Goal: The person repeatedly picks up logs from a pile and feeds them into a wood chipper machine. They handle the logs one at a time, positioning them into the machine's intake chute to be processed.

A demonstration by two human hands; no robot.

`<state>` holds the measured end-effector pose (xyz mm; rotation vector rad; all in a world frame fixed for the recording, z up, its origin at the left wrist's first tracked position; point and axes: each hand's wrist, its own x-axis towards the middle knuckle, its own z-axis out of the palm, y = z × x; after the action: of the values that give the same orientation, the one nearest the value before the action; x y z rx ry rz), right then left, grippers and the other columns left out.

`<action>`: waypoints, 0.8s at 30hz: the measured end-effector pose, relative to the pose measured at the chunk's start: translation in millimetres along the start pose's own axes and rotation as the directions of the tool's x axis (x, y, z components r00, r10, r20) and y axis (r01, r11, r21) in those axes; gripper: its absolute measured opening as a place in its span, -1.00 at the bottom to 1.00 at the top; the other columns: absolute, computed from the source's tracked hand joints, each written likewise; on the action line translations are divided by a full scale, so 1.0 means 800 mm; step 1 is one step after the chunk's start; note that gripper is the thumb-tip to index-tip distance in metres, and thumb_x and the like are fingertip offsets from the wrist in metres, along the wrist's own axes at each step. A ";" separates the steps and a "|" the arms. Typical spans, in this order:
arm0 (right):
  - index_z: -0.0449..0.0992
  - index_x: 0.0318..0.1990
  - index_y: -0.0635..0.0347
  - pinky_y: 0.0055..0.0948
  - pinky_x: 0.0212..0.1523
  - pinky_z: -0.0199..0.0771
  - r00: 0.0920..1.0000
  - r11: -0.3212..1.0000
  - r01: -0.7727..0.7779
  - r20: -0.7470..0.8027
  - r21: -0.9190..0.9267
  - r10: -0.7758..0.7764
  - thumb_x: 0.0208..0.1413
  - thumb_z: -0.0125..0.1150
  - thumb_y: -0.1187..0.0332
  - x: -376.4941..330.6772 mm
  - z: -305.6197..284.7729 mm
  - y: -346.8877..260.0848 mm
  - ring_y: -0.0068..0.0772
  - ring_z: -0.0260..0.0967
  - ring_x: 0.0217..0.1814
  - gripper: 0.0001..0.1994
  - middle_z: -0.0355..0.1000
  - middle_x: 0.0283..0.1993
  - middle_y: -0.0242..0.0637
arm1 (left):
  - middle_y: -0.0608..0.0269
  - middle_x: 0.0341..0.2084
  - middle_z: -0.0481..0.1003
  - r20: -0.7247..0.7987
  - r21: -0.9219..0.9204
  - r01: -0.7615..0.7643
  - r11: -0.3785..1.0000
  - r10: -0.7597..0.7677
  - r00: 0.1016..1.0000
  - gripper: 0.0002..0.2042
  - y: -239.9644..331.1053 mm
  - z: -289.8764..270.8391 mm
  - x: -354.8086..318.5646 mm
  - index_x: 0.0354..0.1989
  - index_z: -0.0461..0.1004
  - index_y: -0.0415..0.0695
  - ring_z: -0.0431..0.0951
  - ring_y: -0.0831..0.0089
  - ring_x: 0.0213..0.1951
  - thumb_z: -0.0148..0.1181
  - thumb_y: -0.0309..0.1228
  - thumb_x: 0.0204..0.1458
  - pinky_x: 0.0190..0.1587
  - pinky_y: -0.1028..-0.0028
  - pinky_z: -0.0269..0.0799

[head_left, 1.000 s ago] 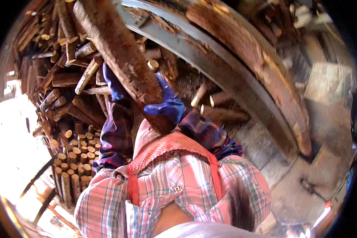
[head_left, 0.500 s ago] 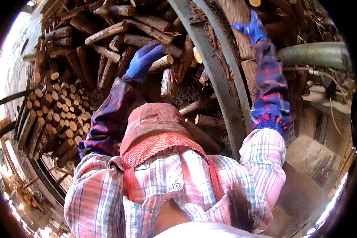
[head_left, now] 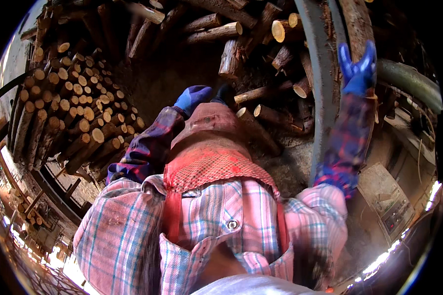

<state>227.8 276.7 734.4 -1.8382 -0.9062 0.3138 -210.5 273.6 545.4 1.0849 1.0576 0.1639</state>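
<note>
My right hand [head_left: 357,69], in a blue glove, rests against a long log [head_left: 355,22] lying along a grey metal rail [head_left: 321,73]. Its thumb and fingers are spread in a V over the bark. My left hand [head_left: 193,99], gloved in blue too, hangs in front of my red apron [head_left: 216,162], low over the ground. Nothing shows in it, and its fingers look loosely stretched, partly hidden by the apron. Cut logs [head_left: 214,33] lie scattered beyond it, one short piece [head_left: 230,59] standing on end.
A tight stack of cut logs [head_left: 79,103] rises on the left, beside a curved dark metal bar [head_left: 10,91]. Right of the rail is a thick greenish pipe [head_left: 411,81]. A control box [head_left: 386,196] sits at the lower right. Several loose logs [head_left: 278,118] lie between me and the rail.
My left hand has come down and back toward my apron from over the log pile. My right hand stays spread on the log. The view has shifted leftward and nearer, showing more of the stack.
</note>
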 end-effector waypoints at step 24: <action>0.29 0.16 0.14 -0.14 0.17 0.23 -0.295 -0.320 -0.895 0.125 0.310 0.947 0.10 0.03 -0.15 -0.736 0.075 0.662 -0.16 0.26 0.18 -0.37 0.31 0.18 -0.20 | -0.03 -0.10 0.47 0.487 0.466 -0.113 0.878 -0.147 0.861 -0.33 -0.568 0.245 0.296 -0.01 0.44 -0.20 0.48 0.16 -0.11 0.20 0.15 -0.12 -0.07 0.29 0.37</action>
<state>25.0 -203.9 135.6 -1.7741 1.1968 1.2193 -99.7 55.4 54.4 1.4639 0.6260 -0.4161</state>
